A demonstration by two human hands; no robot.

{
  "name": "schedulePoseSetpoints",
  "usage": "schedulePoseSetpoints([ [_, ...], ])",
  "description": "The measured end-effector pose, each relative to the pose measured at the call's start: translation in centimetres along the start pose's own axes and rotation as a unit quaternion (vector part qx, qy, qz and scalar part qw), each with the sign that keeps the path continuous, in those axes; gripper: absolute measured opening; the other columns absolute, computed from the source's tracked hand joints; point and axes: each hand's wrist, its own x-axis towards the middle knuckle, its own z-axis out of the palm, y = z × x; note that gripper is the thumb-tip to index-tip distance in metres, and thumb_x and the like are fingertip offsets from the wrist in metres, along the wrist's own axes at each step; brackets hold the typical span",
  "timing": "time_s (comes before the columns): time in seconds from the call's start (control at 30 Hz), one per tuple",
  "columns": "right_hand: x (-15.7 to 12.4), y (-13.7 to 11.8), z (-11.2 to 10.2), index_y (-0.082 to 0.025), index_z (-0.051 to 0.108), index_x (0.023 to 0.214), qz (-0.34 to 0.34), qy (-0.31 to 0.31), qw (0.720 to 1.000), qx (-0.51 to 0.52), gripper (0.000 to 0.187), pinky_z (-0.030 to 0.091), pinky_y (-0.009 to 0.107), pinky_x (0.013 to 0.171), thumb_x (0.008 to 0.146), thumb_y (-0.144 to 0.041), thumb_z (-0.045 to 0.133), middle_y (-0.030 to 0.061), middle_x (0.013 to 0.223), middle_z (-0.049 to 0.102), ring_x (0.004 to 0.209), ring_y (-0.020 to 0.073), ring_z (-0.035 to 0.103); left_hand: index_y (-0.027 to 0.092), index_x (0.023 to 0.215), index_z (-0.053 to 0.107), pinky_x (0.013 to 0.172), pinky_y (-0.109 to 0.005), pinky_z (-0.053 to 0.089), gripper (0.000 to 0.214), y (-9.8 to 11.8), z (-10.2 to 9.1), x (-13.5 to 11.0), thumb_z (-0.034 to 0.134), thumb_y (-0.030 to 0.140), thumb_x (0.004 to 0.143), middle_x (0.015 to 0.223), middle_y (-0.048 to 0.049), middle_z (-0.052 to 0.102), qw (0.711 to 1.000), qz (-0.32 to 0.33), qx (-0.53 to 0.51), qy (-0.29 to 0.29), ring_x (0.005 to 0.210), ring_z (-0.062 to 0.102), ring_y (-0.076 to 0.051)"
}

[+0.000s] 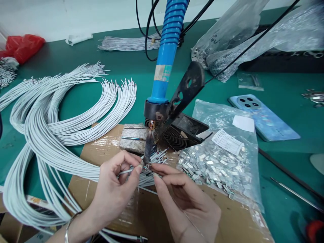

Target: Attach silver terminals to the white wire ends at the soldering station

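Observation:
A blue-handled soldering iron (167,60) stands in a black holder (182,101), its dark tip (148,148) pointing down. Just below the tip, my left hand (113,189) pinches the end of a thin white wire (128,171). My right hand (182,199) pinches a fine strand of solder wire (152,172) and holds it up to the same spot. Both hands hover over a sheet of brown cardboard (227,222). More wire ends with small metal terminals (158,157) lie fanned out under the iron.
Long loops of white wire (50,121) cover the green table (76,57) at left. A clear bag of small metal clips (217,165) lies right of my hands. A blue phone (263,116), more plastic bags (240,37), a red bag (22,45) and thin rods (293,192) lie around.

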Motion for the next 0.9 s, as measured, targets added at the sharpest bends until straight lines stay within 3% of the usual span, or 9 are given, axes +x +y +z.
schedulePoseSetpoints([
  [0.23,-0.18,0.08,-0.07,-0.025,0.073,0.076,-0.011,0.011,1.000,-0.013,0.019,0.064,0.017,0.080,0.089,-0.012,0.078,0.0006,0.102,0.086,0.088,0.0141,0.083,0.018,0.074,0.067,0.046,-0.021,0.034,0.012,0.30,0.00,0.04,0.070,0.021,0.085,0.083,-0.0057,0.077,1.000,0.015,0.013,0.000,0.053,0.050,-0.010],
  [0.63,-0.44,0.30,0.08,-0.027,0.075,0.079,-0.006,0.015,1.000,-0.025,0.018,0.061,0.014,0.084,0.091,-0.015,0.079,-0.0045,0.103,0.086,0.091,0.0101,0.082,0.019,0.074,0.068,0.047,-0.021,0.038,0.013,0.01,-0.10,0.21,0.070,0.020,0.086,0.083,-0.0066,0.079,0.999,0.032,0.031,0.002,0.066,0.065,-0.015],
  [0.9,-0.27,-0.07,0.44,-0.026,0.074,0.076,-0.004,0.030,0.999,-0.014,0.019,0.062,0.019,0.081,0.089,-0.013,0.079,-0.0019,0.101,0.086,0.086,0.0129,0.081,0.019,0.073,0.067,0.046,-0.021,0.036,0.014,-0.07,-0.29,0.03,0.070,0.021,0.087,0.080,-0.0052,0.078,0.999,0.036,0.025,-0.005,0.061,0.061,-0.013],
])
